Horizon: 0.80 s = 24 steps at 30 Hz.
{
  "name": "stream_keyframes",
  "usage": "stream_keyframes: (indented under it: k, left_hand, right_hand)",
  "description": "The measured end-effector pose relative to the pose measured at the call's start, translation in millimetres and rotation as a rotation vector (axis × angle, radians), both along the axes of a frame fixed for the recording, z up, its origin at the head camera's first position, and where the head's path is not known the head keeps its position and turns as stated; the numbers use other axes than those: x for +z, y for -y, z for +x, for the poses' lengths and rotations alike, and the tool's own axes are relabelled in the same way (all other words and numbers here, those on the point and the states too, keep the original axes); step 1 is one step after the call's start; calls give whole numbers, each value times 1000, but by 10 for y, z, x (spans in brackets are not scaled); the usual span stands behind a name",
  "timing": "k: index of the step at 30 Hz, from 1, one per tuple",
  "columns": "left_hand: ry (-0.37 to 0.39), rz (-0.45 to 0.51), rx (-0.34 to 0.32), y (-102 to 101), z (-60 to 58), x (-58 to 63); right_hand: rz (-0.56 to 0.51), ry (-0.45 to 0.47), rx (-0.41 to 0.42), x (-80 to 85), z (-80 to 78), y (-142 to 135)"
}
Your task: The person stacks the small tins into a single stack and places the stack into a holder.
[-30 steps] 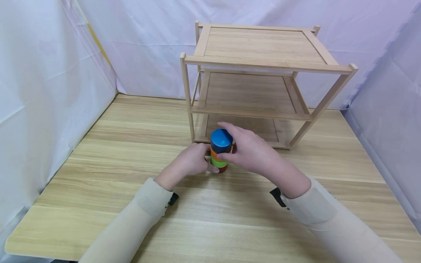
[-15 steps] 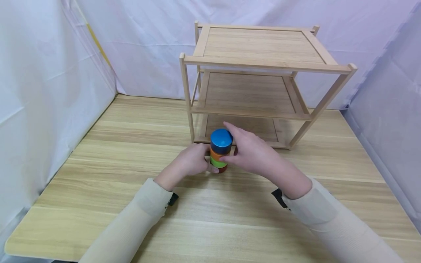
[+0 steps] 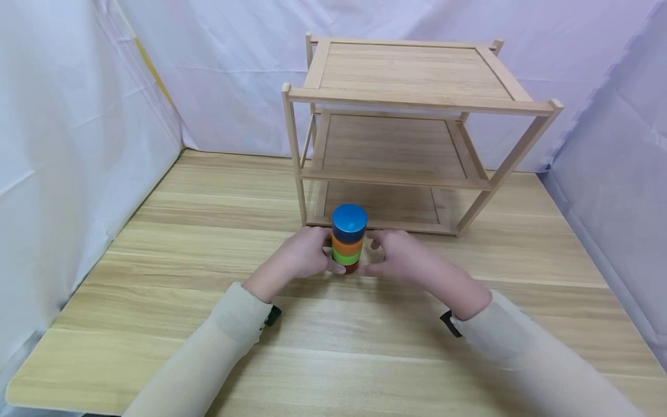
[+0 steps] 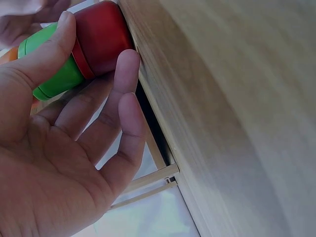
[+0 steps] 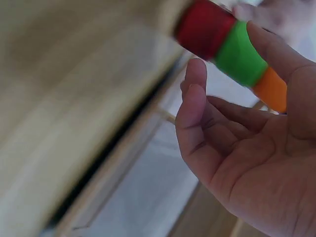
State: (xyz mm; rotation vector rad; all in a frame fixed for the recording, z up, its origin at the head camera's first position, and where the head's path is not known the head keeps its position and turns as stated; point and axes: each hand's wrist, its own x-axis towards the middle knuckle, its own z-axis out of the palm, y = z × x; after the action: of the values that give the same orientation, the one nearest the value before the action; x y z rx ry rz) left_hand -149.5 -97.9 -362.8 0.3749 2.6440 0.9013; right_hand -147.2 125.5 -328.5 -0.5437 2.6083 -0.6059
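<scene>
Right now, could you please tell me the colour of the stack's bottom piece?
The bottom piece is red, showing best in the left wrist view.

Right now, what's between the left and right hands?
An upright stack of cylinders, blue on top, then orange, green and red, stands between the left hand and the right hand; the head view shows it.

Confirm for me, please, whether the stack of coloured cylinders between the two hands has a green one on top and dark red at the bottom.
Not quite: the head view shows the glossy blue cylinder on top. The rest holds, with the dark red cylinder at the bottom of the stack.
</scene>
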Motion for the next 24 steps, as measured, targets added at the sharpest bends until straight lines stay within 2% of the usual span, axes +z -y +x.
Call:
stream_keyframes:
  k: [4,11,24]
  left_hand:
    - [17,5,-8,11,-15,-4]
    - [58,45,-41,20,-30,18]
    - [34,23,-86,-57,-54,37]
  right_hand:
    - [7,18,19,-119,-11,-16]
    - [-51,25,11,-174,-13,-41]
    - [-71,17,17,-232,0,-60]
